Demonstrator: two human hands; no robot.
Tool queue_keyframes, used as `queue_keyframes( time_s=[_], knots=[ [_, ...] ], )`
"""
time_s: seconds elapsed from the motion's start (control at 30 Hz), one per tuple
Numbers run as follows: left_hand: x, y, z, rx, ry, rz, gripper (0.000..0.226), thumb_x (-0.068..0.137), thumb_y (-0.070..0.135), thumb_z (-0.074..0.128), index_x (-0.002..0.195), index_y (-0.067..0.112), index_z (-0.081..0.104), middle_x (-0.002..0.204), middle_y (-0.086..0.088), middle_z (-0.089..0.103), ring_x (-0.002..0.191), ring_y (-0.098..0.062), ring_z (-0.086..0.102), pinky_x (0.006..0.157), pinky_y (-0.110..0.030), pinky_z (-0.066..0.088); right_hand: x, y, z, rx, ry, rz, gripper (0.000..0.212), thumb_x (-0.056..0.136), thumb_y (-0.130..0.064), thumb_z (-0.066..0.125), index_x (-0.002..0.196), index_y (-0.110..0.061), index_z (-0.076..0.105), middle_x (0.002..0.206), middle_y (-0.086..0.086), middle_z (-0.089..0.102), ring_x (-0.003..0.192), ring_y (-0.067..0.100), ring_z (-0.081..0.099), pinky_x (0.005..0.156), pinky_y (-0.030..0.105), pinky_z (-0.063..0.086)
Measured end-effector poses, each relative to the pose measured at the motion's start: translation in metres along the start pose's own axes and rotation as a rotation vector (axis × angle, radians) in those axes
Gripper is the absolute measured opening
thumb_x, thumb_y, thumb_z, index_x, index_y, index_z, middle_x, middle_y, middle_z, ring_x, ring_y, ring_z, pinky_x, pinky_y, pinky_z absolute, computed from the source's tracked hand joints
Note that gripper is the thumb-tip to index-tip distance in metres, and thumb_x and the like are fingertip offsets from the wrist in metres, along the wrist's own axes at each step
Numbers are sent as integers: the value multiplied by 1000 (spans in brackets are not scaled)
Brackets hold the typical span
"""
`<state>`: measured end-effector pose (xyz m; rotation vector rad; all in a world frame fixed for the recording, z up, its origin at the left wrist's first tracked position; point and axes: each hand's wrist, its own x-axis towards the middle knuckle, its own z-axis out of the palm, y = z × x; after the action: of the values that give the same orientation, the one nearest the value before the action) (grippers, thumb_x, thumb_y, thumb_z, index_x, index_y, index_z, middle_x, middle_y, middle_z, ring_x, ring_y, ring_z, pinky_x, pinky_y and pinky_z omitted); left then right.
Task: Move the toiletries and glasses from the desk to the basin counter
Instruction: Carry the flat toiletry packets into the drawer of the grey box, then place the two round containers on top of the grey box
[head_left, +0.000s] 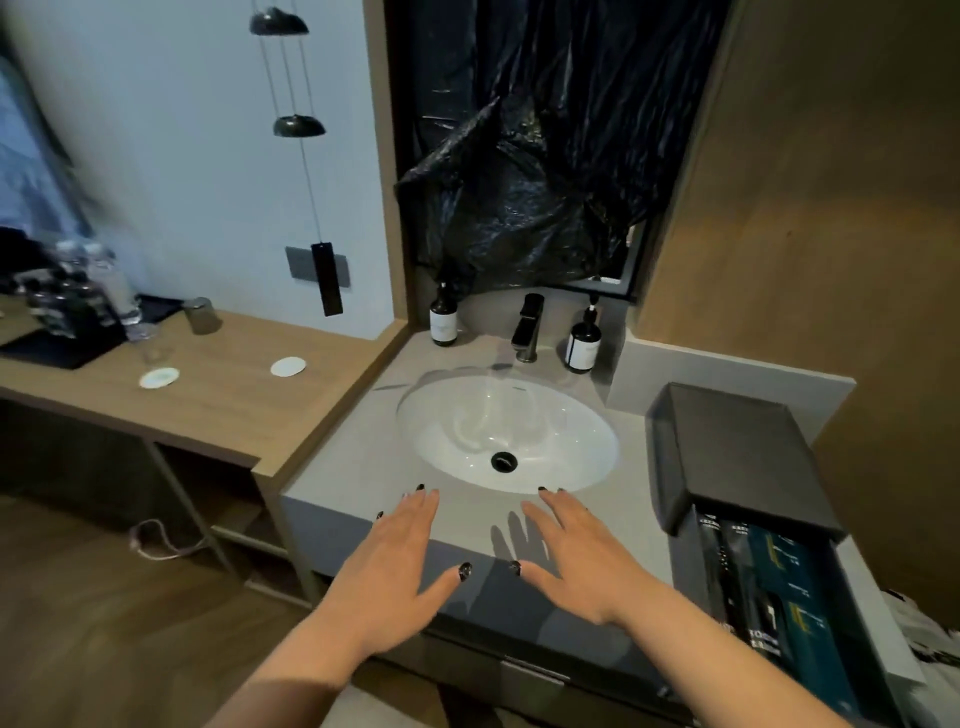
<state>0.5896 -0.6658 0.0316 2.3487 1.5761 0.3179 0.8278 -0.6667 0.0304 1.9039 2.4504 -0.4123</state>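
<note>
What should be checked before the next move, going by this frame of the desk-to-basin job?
1. Both hands free: left hand and right hand flat, holding nothing: ok.
2. Glasses moved: two glasses on the desk: not ok.
3. Toiletries box on the basin counter: ok.
4. Free counter space left of the basin: ok.
5. More toiletries on the desk tray: cannot tell, blurred.

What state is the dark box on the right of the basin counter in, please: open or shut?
Open. The dark box has its lid slid back toward the wall, and the packaged toiletries inside show at its near end.
</note>
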Motion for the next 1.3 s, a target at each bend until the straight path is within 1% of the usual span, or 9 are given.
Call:
queue_keyframes(
  time_s=[0.1,0.37,0.5,0.6,0.73,0.8,1.0,1.17,1.3],
  knots=[
    [-6,-43,-15,31,-33,-2,86,90,65,35,152,25,-8,162,5,-4,148,-9,-3,121,-32,7,28,-37,6,-30,-45,0,76,93,-58,35,153,-23,4,161,5,-2,148,24,-8,120,39,1],
    [-11,-132,-64,73,-79,-53,84,93,59,38,153,21,-6,162,2,0,148,-13,3,120,-32,8,92,-123,10,14,-48,-14,77,93,-61,35,153,-23,5,161,3,-2,148,22,-6,121,41,6],
    [-9,-164,-82,70,-64,-81,83,92,58,42,153,21,0,162,3,6,147,-13,13,119,-30,14,116,-156,10,67,-46,-34,76,93,-58,38,153,-24,7,161,2,-3,148,20,-5,121,38,5],
    [-3,-185,-91,50,-46,-126,81,92,58,44,153,24,3,161,4,7,141,-12,31,117,-29,20,140,-176,10,92,-61,-74,75,93,-57,40,153,-24,8,161,1,-3,148,20,-5,121,38,6],
    [17,-214,-97,41,-68,-193,82,91,58,43,153,23,2,162,4,6,147,-12,15,117,-31,18,180,-196,7,116,-64,-124,73,93,-55,42,152,-25,11,161,1,0,148,20,-3,121,42,11],
    [30,-231,-100,48,-96,-233,83,91,58,43,153,23,1,162,3,4,147,-14,13,117,-32,18,202,-204,5,144,-54,-132,72,93,-53,45,151,-26,13,161,-1,1,148,19,-2,121,42,12],
    [80,-290,-115,44,-98,-300,82,90,60,41,153,25,3,162,4,6,146,-16,19,117,-36,24,273,-227,3,212,-26,-154,74,91,-49,52,151,-32,12,160,-6,3,148,16,2,119,39,16],
    [120,-329,-128,23,-98,-333,81,91,60,41,153,25,2,161,6,6,147,-13,16,117,-33,21,335,-240,-9,177,-76,-200,72,93,-47,49,151,-28,12,161,-4,2,148,16,0,118,37,10],
    [141,-362,-132,-8,-68,-376,83,89,62,42,153,25,4,161,5,9,145,-15,23,115,-34,27,383,-249,-20,130,-96,-212,69,93,-47,48,150,-26,15,161,-4,0,148,19,-1,118,38,11]
  ],
)
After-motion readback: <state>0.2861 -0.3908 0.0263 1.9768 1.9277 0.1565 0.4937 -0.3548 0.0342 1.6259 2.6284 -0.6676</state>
